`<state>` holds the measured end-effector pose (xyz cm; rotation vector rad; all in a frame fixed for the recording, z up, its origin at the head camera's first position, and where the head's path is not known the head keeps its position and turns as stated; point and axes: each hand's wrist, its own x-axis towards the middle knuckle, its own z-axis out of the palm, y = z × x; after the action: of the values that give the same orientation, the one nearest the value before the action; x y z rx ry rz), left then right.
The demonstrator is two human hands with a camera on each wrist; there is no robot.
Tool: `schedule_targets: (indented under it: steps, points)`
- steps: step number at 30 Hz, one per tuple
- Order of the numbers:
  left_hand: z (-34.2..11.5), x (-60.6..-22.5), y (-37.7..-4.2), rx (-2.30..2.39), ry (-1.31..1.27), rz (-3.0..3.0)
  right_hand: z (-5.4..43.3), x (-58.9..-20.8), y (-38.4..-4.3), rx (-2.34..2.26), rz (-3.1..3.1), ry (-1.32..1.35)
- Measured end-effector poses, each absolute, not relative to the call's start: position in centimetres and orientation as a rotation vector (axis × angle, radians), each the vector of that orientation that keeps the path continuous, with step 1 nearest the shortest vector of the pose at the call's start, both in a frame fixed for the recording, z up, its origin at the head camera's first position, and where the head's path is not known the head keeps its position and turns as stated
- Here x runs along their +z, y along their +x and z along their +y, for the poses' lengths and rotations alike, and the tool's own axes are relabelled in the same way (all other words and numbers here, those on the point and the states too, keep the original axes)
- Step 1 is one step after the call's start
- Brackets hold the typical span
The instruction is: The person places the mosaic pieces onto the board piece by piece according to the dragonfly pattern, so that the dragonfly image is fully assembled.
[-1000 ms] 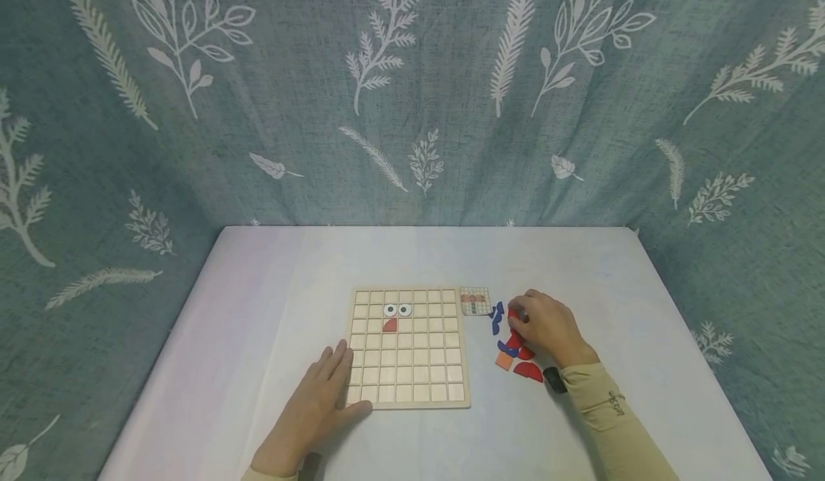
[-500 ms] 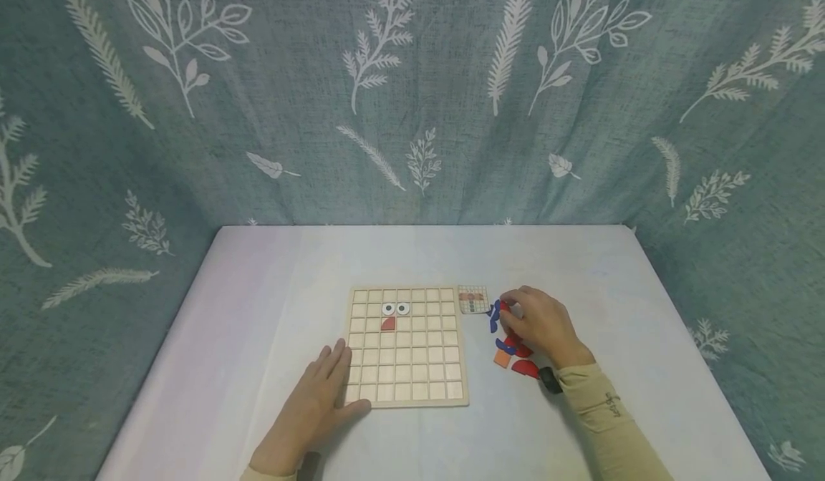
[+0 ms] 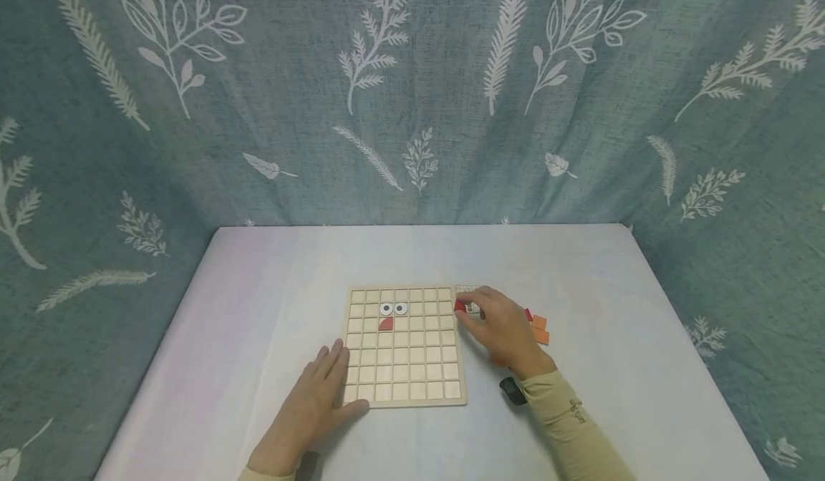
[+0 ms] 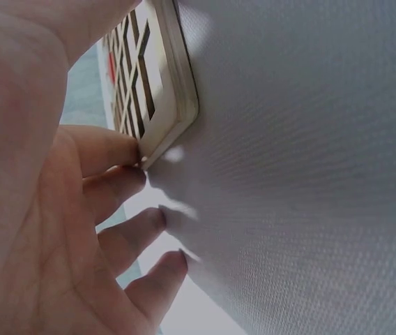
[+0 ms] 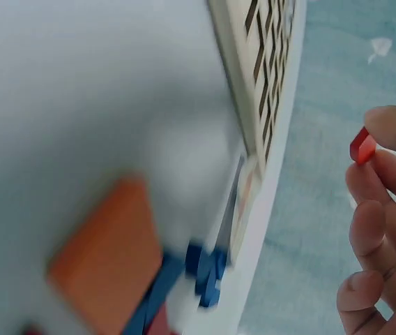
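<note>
A wooden grid board (image 3: 419,403) lies on the table, with two eye pieces (image 3: 394,309) and a red quarter-round piece (image 3: 386,324) set in its upper cells. Along the board's lower left edge rests my left hand (image 3: 314,401), its thumb at the near side and fingers spread at the left side. My right hand (image 3: 505,331) is over the board's upper right edge and pinches a small red piece (image 5: 362,148) between thumb and fingers. That hand partly covers a small picture card (image 3: 467,289) beside the board.
Orange pieces (image 3: 541,336) lie right of my right hand. In the right wrist view, blue pieces (image 5: 206,271) sit near the card and an orange square (image 5: 107,255) is close to the camera. A patterned curtain (image 3: 419,94) hangs behind the table.
My right hand has moved left from the pile of pieces to the board's right edge, carrying a red piece. My left hand stays at the board's edge.
</note>
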<state>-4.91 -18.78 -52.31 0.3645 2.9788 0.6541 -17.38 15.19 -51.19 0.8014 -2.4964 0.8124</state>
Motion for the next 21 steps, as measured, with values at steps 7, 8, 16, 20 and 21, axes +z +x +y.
schedule_targets:
  steps: [7, 8, 16, 20, 21]
  points:
    - [-18.9, -52.5, -4.9, 0.651, 0.390, 2.999, 12.5, -51.3, -17.1, 0.843, -2.493, 0.867]
    - [-18.9, -52.5, -4.9, 0.653, 0.390, 2.999, 12.2, -51.3, -17.1, 0.844, -2.496, 0.873]
    - [-19.0, -52.3, -4.9, 0.649, 0.387, 2.994, 9.6, -51.7, -16.7, 0.815, -2.530, 0.923]
    - [-19.0, -52.3, -4.9, 0.661, 0.379, 2.994, 8.6, -51.7, -16.7, 0.829, -2.537, 0.956]
    - [-19.0, -52.4, -4.9, 0.665, 0.381, 2.996, 8.3, -51.8, -16.7, 0.825, -2.542, 0.960]
